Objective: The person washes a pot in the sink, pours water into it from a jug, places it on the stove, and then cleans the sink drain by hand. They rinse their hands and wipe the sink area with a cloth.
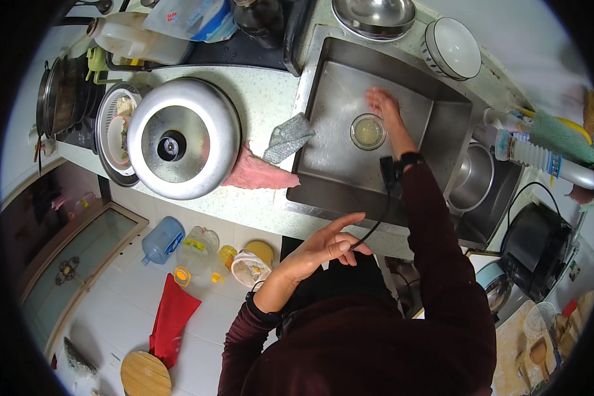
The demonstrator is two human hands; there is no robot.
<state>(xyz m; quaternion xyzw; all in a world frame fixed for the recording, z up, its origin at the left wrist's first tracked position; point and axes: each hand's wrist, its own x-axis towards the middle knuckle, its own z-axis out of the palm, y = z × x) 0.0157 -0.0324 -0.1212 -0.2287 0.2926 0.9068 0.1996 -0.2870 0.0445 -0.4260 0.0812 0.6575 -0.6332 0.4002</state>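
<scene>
My right hand [384, 105] is over the basin of a stainless steel sink [346, 79], beside the round drain strainer [368, 131]. Motion blurs its fingers, which look spread, and I see nothing in them. In front of the sink's near edge is my left hand [321, 247], its index finger stretched out and the others loosely bent. A black cable [378, 222] hangs from the device on my right wrist and passes by the left fingers. A grey mesh cloth [288, 138] lies at the sink's left rim, next to a pink cloth [260, 171].
A large lidded metal pot [184, 138] occupies the counter to the left. Stacked bowls [453, 48] and a steel basin [374, 17] stand behind the sink. A steel pot [471, 175] sits in the right-hand basin. Plastic bottles [198, 247] and a bucket [252, 263] are on the floor.
</scene>
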